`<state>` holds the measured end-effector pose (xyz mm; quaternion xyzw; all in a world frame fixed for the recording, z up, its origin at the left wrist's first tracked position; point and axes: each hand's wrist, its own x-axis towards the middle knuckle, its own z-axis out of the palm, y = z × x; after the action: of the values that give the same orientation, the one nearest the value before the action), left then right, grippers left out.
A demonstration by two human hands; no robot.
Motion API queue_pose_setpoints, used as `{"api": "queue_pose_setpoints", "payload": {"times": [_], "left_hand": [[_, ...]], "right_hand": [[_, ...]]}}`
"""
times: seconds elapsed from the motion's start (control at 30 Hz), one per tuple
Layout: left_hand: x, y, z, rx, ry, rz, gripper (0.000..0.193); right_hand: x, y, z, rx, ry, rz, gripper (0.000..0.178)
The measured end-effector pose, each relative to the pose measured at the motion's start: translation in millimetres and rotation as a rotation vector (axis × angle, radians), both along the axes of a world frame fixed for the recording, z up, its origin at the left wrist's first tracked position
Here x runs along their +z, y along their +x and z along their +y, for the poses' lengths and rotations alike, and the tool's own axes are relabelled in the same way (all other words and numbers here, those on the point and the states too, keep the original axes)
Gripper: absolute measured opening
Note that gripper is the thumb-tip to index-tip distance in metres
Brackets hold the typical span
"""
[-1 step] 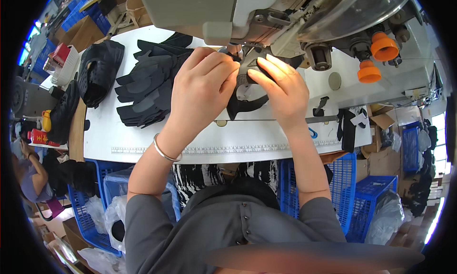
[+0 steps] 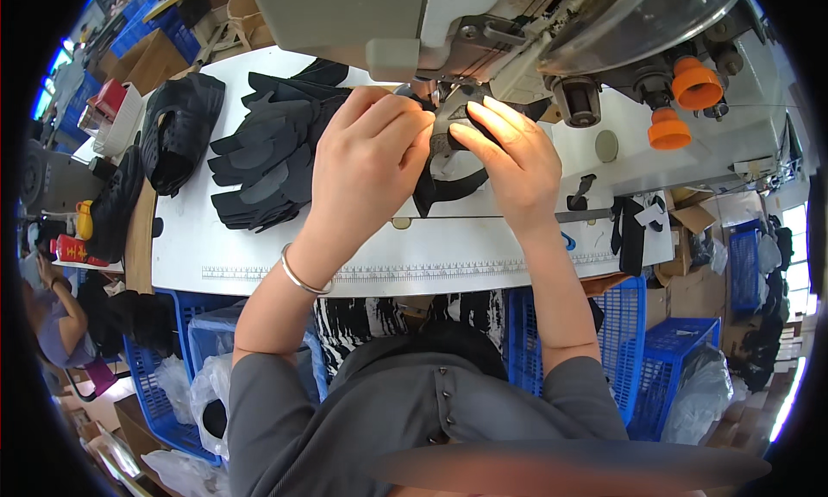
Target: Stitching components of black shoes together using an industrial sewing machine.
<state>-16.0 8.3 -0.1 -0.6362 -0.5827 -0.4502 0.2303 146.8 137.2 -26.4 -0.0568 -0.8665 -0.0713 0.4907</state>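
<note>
A curved black material piece (image 2: pixel 455 189) lies under the head of a sewing machine (image 2: pixel 444 70), its lower end hanging toward the table's front. Beside the needle area, my left hand (image 2: pixel 366 152) is closed, thumb and forefinger pinched at the piece's left edge; the fingertips are partly hidden. My right hand (image 2: pixel 513 156) grips the right side of the same piece between thumb and fingers. Just left of my left hand, a pile of flat black cut pieces (image 2: pixel 272 152) is fanned over the white table (image 2: pixel 259 260).
Black shoes (image 2: pixel 181 130) stand at the table's left end. Orange knobs (image 2: pixel 695 84) stick out of the machine at right. A ruler strip (image 2: pixel 405 273) runs along the front edge. Blue crates (image 2: pixel 621 342) sit below, and another person (image 2: pixel 65 311) is at far left.
My right hand has shifted very slightly to the right, and the lower end of the black piece has moved a little. My left hand stays almost in place.
</note>
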Motion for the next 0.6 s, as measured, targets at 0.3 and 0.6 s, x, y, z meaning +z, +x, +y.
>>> {"api": "queue_pose_setpoints", "payload": {"times": [0.3,0.6], "left_hand": [[-8.2,14.4,3.5,0.121,0.069,0.031,0.014],[-4.3,34.2,-5.0,0.23,-0.03,0.03,0.019]], "right_hand": [[8.1,1.9,4.9,-0.015,-0.017,-0.044,0.025],[10.3,-1.8,23.0,0.028,-0.07,-0.01,0.036]]}}
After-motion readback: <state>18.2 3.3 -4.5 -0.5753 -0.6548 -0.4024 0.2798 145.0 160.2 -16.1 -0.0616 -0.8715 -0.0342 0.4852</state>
